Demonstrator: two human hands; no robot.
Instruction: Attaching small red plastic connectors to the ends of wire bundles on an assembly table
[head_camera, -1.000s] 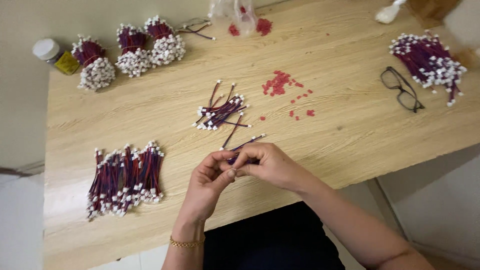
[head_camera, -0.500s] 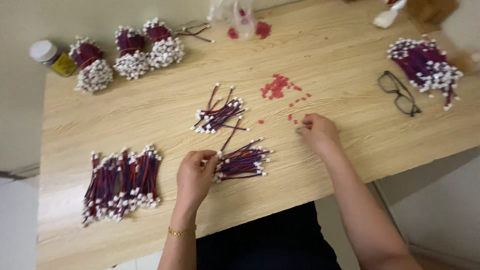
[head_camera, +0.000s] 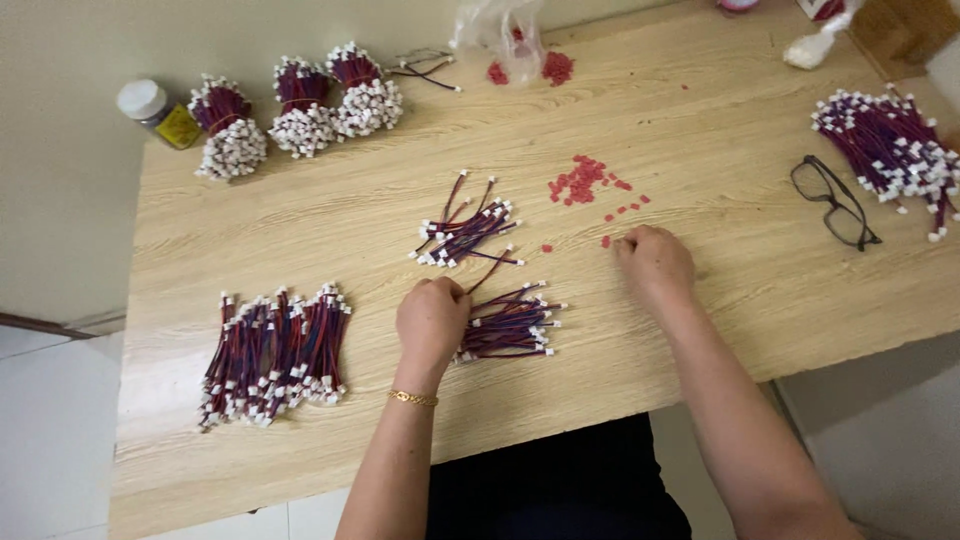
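1. Small bundle of short red-and-dark wires with white end plugs (head_camera: 510, 325), lying flat near the front edge of the wooden table (head_camera: 700, 140), at its middle.
2. Left hand (head_camera: 432, 318), curled into a loose fist, resting on the left end of that bundle and touching it; whether the fingers pinch any wire cannot be told, being hidden under the knuckles. Gold bracelet (head_camera: 412, 398) at the wrist.
3. Right hand (head_camera: 655, 262), fingers bent down and close together, tips pressed to the tabletop just right of the bundle, beside a few stray small red pieces (head_camera: 606, 241); whether one is pinched cannot be told.
4. Loose heap of the same red pieces (head_camera: 580, 182) just beyond the right hand.
5. Second loose fan of wires (head_camera: 465, 232) just behind the left hand, apart from the bundle.
6. Wide flat stack of wires (head_camera: 272, 352) to the left, near the front edge.
7. Three upright tied bunches of wires (head_camera: 300, 110) at the far left corner, next to a small white-capped jar (head_camera: 158, 113).
8. Clear plastic bag (head_camera: 500, 30) with more red pieces at the far edge.
9. Black-framed glasses (head_camera: 835, 203) to the right, just beside a large pile of wires (head_camera: 890, 150) at the right edge.
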